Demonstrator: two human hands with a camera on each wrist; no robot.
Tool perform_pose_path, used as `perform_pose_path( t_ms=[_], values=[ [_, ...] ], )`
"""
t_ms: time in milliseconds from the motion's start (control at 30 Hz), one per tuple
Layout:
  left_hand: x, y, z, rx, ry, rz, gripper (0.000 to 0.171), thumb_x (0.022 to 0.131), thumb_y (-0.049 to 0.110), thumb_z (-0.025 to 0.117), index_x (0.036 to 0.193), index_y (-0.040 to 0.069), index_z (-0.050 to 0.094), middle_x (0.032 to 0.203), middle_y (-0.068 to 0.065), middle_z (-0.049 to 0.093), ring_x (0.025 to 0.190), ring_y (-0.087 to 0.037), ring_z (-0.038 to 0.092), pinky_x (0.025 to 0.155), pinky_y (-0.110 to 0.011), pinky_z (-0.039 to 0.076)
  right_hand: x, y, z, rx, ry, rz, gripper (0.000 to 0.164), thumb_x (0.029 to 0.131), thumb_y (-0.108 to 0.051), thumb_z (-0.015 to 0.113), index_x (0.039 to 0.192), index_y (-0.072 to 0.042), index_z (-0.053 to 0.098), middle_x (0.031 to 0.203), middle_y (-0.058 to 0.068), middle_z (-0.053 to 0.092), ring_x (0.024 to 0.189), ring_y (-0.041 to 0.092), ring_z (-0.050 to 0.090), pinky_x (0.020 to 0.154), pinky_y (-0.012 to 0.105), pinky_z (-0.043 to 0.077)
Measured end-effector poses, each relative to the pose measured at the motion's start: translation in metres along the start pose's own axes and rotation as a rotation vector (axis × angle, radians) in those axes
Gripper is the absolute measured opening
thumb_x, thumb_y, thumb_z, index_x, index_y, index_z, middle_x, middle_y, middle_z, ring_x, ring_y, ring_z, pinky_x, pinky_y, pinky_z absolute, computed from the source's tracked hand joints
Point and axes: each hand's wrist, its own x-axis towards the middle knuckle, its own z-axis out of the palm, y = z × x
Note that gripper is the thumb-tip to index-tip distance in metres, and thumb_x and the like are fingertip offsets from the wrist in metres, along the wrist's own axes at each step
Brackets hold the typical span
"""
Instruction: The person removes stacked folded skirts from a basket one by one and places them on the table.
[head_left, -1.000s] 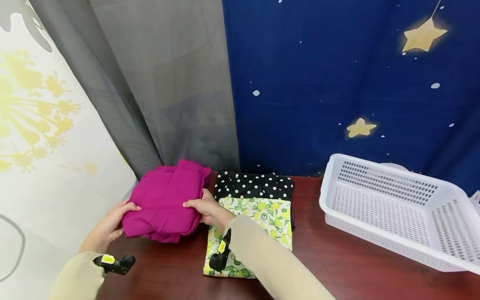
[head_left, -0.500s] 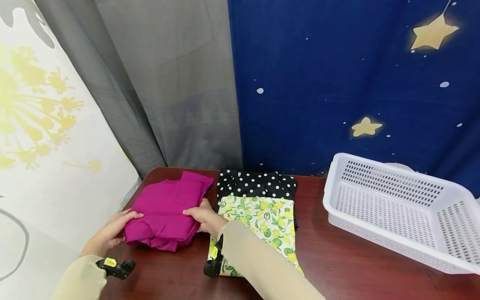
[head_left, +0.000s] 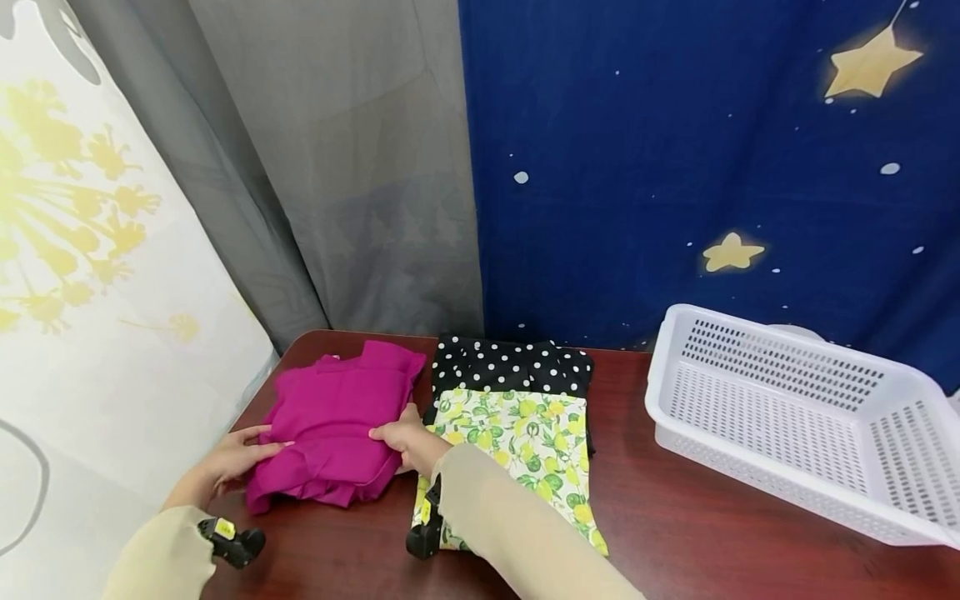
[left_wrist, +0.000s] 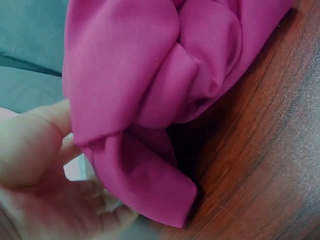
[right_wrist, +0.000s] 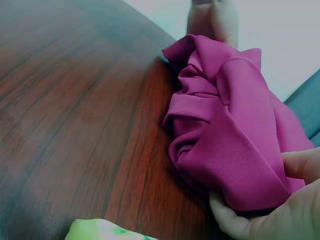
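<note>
A folded magenta garment [head_left: 341,417] lies at the left end of the dark red table, its near edge rumpled. My left hand [head_left: 234,460] touches its left side with loosely extended fingers. In the left wrist view a gap shows between the left palm [left_wrist: 45,170] and the cloth [left_wrist: 130,90]. At the garment's right side my right hand [head_left: 408,437] pinches the edge, thumb on top. The right wrist view has the right fingers [right_wrist: 227,215] under the cloth [right_wrist: 235,140]. Right of it lies a folded lemon-print cloth [head_left: 517,442], overlapping a black polka-dot cloth [head_left: 510,367].
A white perforated plastic basket [head_left: 780,417] stands at the right of the table [head_left: 675,517]. Grey and blue star-patterned curtains [head_left: 600,167] hang behind. A white panel with a yellow flower print [head_left: 112,350] borders the left side.
The magenta garment has come down onto the table and lies flatter. My left hand's fingers have loosened and spread at its edge; the right hand keeps its hold.
</note>
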Motion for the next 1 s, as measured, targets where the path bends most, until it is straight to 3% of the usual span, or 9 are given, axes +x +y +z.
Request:
perform_pose_path(
  t_ms=[67,133,233,467,667,833,1000],
  values=[
    [-0.001,0.002,-0.001,0.026,0.003,0.005,0.079,0.087,0.030,0.061,0.136,-0.014,0.017,0.126,-0.038,0.035,0.083,-0.017,0.056,0.069,-0.037,0.051,-0.001,0.000,0.001,-0.010,0.003,-0.003,0.073,0.081,-0.001,0.065,0.139,-0.008,0.022,0.125,0.019,0.038,0.097,0.040,0.053,0.071,0.062,0.044],
    [-0.001,0.004,-0.002,0.030,-0.002,0.010,0.079,0.087,0.029,0.061,0.135,-0.015,0.016,0.128,-0.039,0.031,0.083,-0.018,0.056,0.069,-0.037,0.051,-0.002,0.000,0.002,-0.018,0.011,-0.004,0.074,0.081,-0.002,0.066,0.140,-0.007,0.021,0.126,0.019,0.037,0.098,0.040,0.052,0.071,0.062,0.044],
    [0.000,0.005,-0.003,0.048,0.012,0.031,0.078,0.087,0.028,0.061,0.134,-0.017,0.018,0.128,-0.040,0.031,0.085,-0.018,0.057,0.069,-0.035,0.051,-0.004,-0.003,0.001,-0.018,0.021,0.002,0.071,0.079,0.000,0.064,0.137,-0.005,0.024,0.123,0.018,0.039,0.099,0.040,0.051,0.071,0.063,0.043],
    [-0.001,0.015,-0.010,0.250,0.122,0.147,0.069,0.082,0.021,0.066,0.123,-0.023,0.033,0.118,-0.042,0.044,0.105,-0.044,0.049,0.078,-0.036,0.047,-0.013,-0.014,-0.006,-0.006,0.022,0.040,0.055,0.073,0.003,0.060,0.122,-0.001,0.036,0.109,0.016,0.042,0.098,0.039,0.050,0.072,0.063,0.043],
    [-0.005,0.030,-0.013,0.285,0.176,0.214,0.064,0.079,0.011,0.067,0.123,-0.022,0.034,0.114,-0.043,0.043,0.104,-0.048,0.046,0.082,-0.043,0.043,-0.019,-0.022,-0.015,0.006,0.016,0.029,0.047,0.070,-0.003,0.061,0.114,0.002,0.043,0.106,0.015,0.045,0.100,0.041,0.049,0.073,0.067,0.040],
    [-0.009,0.047,-0.010,0.296,0.225,0.256,0.061,0.081,0.010,0.065,0.125,-0.019,0.035,0.118,-0.043,0.041,0.109,-0.051,0.042,0.082,-0.043,0.043,-0.028,-0.031,-0.025,0.033,-0.028,0.001,0.053,0.070,-0.004,0.060,0.119,0.002,0.042,0.119,0.022,0.045,0.115,0.044,0.041,0.079,0.069,0.035],
    [-0.012,0.068,-0.006,0.298,0.273,0.297,0.056,0.083,0.010,0.063,0.126,-0.016,0.038,0.120,-0.041,0.042,0.111,-0.049,0.042,0.075,-0.029,0.044,-0.034,-0.041,-0.042,0.040,-0.096,-0.011,0.064,0.073,-0.005,0.060,0.133,-0.002,0.037,0.132,0.025,0.040,0.122,0.045,0.035,0.082,0.062,0.039]
  ],
)
